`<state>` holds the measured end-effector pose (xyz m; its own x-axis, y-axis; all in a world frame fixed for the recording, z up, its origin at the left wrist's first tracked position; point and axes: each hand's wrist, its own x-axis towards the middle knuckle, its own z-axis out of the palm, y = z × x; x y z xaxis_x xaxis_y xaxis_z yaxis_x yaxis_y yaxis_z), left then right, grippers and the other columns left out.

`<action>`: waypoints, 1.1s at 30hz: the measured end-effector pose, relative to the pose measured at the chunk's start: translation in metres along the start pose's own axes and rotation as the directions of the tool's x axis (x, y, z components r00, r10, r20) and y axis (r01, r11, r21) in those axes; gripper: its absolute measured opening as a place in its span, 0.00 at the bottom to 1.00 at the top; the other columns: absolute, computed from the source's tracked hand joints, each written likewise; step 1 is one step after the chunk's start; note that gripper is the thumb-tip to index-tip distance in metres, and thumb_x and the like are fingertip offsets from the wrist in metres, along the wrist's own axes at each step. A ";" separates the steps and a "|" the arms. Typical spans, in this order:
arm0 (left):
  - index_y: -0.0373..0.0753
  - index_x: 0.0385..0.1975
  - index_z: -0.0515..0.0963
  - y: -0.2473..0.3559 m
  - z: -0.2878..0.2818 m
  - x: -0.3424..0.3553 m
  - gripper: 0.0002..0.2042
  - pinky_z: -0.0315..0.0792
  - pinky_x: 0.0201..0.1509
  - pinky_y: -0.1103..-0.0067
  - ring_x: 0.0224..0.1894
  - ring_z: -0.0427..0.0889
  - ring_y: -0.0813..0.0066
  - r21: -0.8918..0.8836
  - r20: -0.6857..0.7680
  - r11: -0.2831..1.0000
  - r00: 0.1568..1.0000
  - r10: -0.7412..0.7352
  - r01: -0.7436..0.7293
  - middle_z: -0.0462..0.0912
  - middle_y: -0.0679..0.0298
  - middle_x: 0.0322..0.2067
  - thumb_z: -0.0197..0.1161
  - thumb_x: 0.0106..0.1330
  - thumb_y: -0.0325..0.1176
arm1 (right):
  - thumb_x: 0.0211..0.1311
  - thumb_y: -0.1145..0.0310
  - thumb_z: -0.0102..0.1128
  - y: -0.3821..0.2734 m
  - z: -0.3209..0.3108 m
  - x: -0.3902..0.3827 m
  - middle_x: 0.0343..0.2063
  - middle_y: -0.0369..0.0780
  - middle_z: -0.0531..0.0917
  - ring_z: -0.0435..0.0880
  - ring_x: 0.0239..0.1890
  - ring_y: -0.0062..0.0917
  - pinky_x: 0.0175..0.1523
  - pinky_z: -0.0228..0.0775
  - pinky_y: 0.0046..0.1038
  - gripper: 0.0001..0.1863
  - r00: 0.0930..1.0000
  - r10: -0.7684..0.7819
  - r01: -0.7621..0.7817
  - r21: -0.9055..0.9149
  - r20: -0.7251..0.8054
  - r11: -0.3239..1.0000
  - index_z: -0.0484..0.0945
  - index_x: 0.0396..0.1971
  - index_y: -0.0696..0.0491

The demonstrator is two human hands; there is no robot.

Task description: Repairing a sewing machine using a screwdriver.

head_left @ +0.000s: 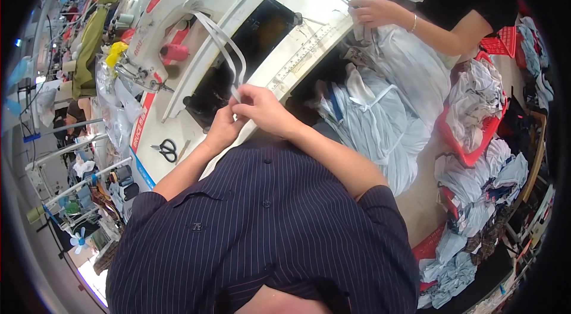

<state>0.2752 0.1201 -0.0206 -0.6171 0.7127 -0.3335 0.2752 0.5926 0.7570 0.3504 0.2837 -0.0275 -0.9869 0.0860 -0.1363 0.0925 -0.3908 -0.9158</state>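
Note:
In front of my chest, my left hand (222,129) and my right hand (264,112) come together at the fingertips. Both are closed in a pinch on a narrow white fabric band (240,57). The band runs in two strands from the white sewing machine (169,34) toward my fingers; its pinched end is partly hidden by them. Beside the machine arm is a pink thread spool (174,52). A pair of black-handled scissors (168,150) lies on the table to the left of my left hand.
A dark opening (256,31) lies in the machine table beyond my hands. Pale blue and white garments (375,118) are heaped at the right. Another person's hand (380,13) rests near the table's far right edge. Red baskets (473,150) with cloth stand further right.

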 end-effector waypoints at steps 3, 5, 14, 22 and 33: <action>0.29 0.42 0.76 -0.001 0.005 0.001 0.13 0.72 0.49 0.78 0.38 0.79 0.75 -0.189 0.064 0.982 0.998 -0.004 0.017 0.83 0.64 0.33 0.52 0.74 0.35 | 0.62 0.74 0.59 -0.004 -0.012 -0.005 0.32 0.36 0.81 0.80 0.33 0.17 0.41 0.73 0.19 0.09 0.990 0.129 -0.136 0.174 0.050 0.975 0.76 0.40 0.60; 0.30 0.41 0.77 -0.001 0.009 -0.001 0.15 0.72 0.48 0.78 0.38 0.79 0.78 -0.267 0.100 0.961 0.994 -0.045 0.070 0.82 0.64 0.33 0.51 0.75 0.38 | 0.63 0.74 0.59 0.002 -0.016 -0.005 0.34 0.38 0.81 0.81 0.32 0.18 0.41 0.73 0.20 0.13 0.993 0.118 -0.120 0.328 0.025 0.937 0.74 0.46 0.62; 0.33 0.39 0.79 0.008 0.011 -0.024 0.14 0.71 0.45 0.81 0.34 0.80 0.80 -0.309 -0.062 0.947 0.992 -0.109 0.085 0.83 0.65 0.27 0.52 0.74 0.38 | 0.61 0.74 0.60 0.014 -0.054 0.033 0.34 0.47 0.83 0.81 0.30 0.23 0.36 0.76 0.23 0.48 0.965 0.248 -0.238 0.110 -0.089 0.965 0.35 0.71 0.63; 0.32 0.38 0.78 0.011 0.007 -0.032 0.13 0.72 0.47 0.80 0.36 0.79 0.79 -0.389 -0.098 0.920 0.991 -0.095 0.049 0.81 0.64 0.30 0.51 0.75 0.36 | 0.58 0.72 0.62 0.009 -0.060 0.054 0.34 0.47 0.82 0.80 0.29 0.22 0.37 0.76 0.22 0.51 0.952 0.276 -0.262 0.115 -0.135 0.958 0.33 0.71 0.64; 0.32 0.39 0.77 0.034 -0.018 -0.034 0.16 0.71 0.45 0.80 0.34 0.77 0.79 -0.525 -0.212 0.850 0.975 -0.072 -0.051 0.79 0.64 0.28 0.47 0.77 0.38 | 0.62 0.71 0.59 0.040 -0.121 -0.012 0.33 0.41 0.83 0.80 0.31 0.19 0.36 0.74 0.20 0.22 0.910 0.318 -0.310 0.071 -0.267 0.948 0.71 0.54 0.64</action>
<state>0.2922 0.1091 0.0262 -0.7774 0.5725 -0.2605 -0.1214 0.2698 0.9552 0.3817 0.3780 -0.1082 -0.8333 0.1986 -0.5159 0.3846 -0.4620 -0.7991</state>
